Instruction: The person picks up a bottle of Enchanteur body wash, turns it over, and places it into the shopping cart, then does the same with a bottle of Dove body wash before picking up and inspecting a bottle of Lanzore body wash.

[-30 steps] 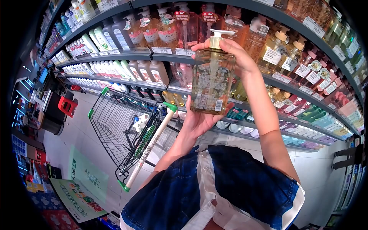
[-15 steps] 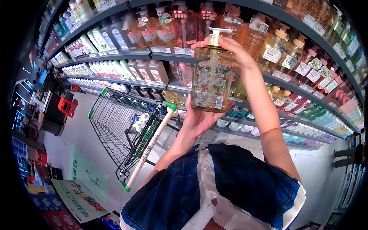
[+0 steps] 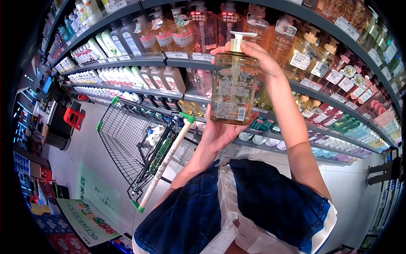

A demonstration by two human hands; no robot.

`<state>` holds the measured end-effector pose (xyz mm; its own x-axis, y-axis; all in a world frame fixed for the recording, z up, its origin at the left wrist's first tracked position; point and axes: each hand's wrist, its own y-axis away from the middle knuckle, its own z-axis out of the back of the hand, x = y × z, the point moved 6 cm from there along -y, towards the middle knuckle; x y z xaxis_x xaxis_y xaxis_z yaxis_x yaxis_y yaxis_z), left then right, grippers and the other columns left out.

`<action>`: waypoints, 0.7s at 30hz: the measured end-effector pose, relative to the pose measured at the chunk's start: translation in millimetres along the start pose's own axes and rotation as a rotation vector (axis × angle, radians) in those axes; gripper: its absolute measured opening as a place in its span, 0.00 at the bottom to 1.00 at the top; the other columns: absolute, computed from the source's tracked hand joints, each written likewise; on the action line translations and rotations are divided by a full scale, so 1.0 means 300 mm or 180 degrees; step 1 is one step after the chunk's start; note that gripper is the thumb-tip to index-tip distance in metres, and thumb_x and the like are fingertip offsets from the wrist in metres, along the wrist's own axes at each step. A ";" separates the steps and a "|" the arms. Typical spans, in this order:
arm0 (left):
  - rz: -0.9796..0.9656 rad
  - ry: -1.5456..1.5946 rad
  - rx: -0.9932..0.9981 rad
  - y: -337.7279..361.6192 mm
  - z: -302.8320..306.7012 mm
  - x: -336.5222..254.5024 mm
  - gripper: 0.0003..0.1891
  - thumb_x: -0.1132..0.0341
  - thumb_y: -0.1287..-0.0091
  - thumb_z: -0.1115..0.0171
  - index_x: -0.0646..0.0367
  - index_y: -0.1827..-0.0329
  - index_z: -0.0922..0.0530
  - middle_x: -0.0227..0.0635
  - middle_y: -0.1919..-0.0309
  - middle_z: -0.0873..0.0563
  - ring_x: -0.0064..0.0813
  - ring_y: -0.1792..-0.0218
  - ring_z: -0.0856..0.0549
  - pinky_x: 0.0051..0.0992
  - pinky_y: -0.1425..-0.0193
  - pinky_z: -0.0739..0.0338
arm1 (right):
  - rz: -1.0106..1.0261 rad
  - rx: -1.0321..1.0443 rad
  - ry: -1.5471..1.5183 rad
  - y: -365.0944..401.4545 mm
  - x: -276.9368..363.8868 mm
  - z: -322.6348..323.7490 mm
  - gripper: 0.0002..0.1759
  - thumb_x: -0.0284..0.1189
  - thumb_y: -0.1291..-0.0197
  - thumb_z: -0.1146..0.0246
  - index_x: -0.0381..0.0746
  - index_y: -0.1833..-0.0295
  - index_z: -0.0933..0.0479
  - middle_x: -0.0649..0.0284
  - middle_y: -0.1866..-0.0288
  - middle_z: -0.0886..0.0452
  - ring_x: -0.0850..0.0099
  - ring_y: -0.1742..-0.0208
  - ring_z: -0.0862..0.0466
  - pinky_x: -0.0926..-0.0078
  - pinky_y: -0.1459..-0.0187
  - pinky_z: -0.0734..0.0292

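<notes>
Upright before me is a clear pump bottle [image 3: 234, 86] of amber-tinted liquid, its printed back label and barcode facing my way. My right hand [image 3: 262, 59] grips it at the neck, just under the white and gold pump head [image 3: 240, 39]. From below, my left hand [image 3: 220, 131] cups the base, with fingers running behind the bottle. Those fingers are partly hidden by it.
Shelves of pump bottles [image 3: 184, 34] with price tags [image 3: 177, 55] curve across the front and right. A shopping cart [image 3: 139, 144] with white items [image 3: 155, 134] inside stands at my left. Beyond it are a red stool [image 3: 74, 118] and a green sign [image 3: 89, 220]. Someone's legs [image 3: 385, 171] show far right.
The bottle has shifted very slightly downward in my hands. Both hands keep the same hold.
</notes>
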<state>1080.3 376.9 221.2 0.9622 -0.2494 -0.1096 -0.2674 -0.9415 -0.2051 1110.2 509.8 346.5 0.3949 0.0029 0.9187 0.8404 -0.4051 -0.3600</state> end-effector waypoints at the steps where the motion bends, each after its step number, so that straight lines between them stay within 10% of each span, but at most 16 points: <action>1: -0.0002 -0.0005 0.0018 0.000 0.002 -0.001 0.48 0.30 0.36 0.53 0.59 0.25 0.51 0.53 0.30 0.39 0.62 0.32 0.37 0.48 0.29 0.34 | -0.0003 -0.0018 0.0025 0.002 0.004 -0.005 0.27 0.48 0.36 0.41 0.35 0.46 0.22 0.52 0.44 0.19 0.65 0.41 0.20 0.63 0.39 0.25; 21: 0.0017 -0.0292 0.0029 -0.005 0.015 -0.005 0.47 0.30 0.35 0.54 0.59 0.25 0.50 0.53 0.31 0.37 0.62 0.32 0.36 0.48 0.29 0.34 | 0.0202 0.0023 0.0420 0.002 0.015 -0.008 0.32 0.52 0.35 0.45 0.32 0.43 0.24 0.47 0.42 0.22 0.59 0.42 0.19 0.62 0.40 0.25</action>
<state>1079.2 379.7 217.2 0.9520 -0.2321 -0.1994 -0.2733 -0.9380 -0.2132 1111.6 507.4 350.8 0.3956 -0.1428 0.9073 0.8181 -0.3941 -0.4188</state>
